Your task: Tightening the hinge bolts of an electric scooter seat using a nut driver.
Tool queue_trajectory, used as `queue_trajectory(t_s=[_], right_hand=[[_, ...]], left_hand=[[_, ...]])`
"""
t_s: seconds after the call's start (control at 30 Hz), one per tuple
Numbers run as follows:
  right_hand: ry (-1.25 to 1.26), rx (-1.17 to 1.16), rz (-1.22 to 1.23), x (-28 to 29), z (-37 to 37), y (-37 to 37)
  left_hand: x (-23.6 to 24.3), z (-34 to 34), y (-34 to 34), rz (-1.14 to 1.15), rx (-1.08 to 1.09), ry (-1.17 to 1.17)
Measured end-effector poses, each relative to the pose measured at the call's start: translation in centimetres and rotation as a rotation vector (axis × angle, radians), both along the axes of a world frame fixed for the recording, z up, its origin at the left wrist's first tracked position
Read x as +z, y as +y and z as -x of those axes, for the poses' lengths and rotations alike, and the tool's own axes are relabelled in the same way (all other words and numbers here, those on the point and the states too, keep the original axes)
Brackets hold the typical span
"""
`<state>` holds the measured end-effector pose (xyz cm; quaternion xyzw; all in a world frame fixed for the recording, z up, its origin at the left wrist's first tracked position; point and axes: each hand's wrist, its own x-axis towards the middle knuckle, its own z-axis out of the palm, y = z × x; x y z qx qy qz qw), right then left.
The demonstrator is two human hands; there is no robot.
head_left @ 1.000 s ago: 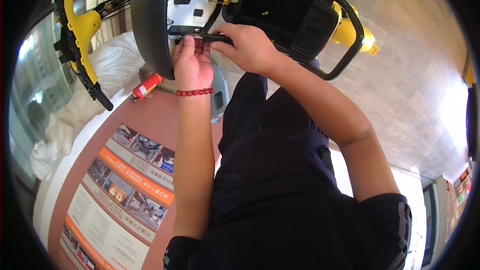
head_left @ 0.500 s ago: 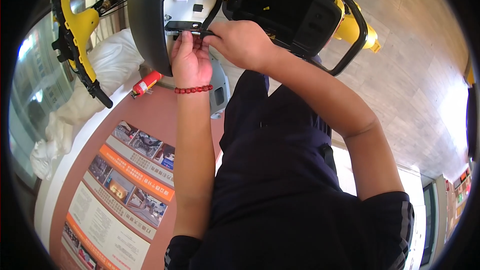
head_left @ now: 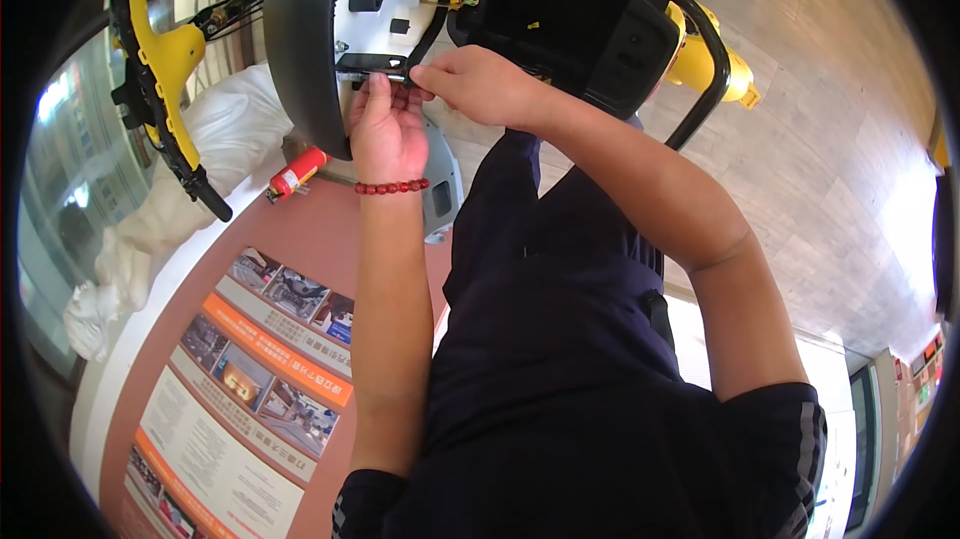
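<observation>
The raised black scooter seat shows its white underside, where a black latch plate sits at the near edge. My left hand, palm up with a red bead bracelet, is closed at that plate. Its thumb presses a slim metal rod against the fingers. From the right, my right hand pinches the rod's dark end between thumb and forefinger. The rod's tip and several left fingertips are hidden, so its exact kind does not show.
Right of the seat is the open black storage box with a small yellow piece inside. A black grab rail curves behind it. Yellow handlebar parts, a red fire extinguisher and a printed board are on the left.
The whole view has shifted slightly, with seat and hands a little lower and to the right. My right fingers have turned a little, and both hands stay at the latch plate.
</observation>
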<state>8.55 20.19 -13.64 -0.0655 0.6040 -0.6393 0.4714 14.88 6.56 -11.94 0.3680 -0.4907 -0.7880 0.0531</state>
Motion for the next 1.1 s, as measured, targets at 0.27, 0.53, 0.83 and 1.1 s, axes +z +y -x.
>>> queue_trajectory(t_s=[0.27,0.53,0.83,1.1], right_hand=[[0.799,-0.072,-0.183,-1.4,-1.4,-1.1],[0.674,-0.019,-0.128,-1.1,-0.9,-0.4],[0.797,0.014,-0.473,-2.6,-6.1,13.3],[0.453,-0.516,-1.039,-4.4,-13.0,30.1]], left_hand=[[-0.4,0.5,-0.2,-0.032,0.112,-0.012],[1.2,0.4,0.9,0.017,-0.007,-0.111],[11.8,-0.2,-3.3,1.224,-0.574,0.021],[7.3,2.5,-5.4,1.556,-0.932,0.061]])
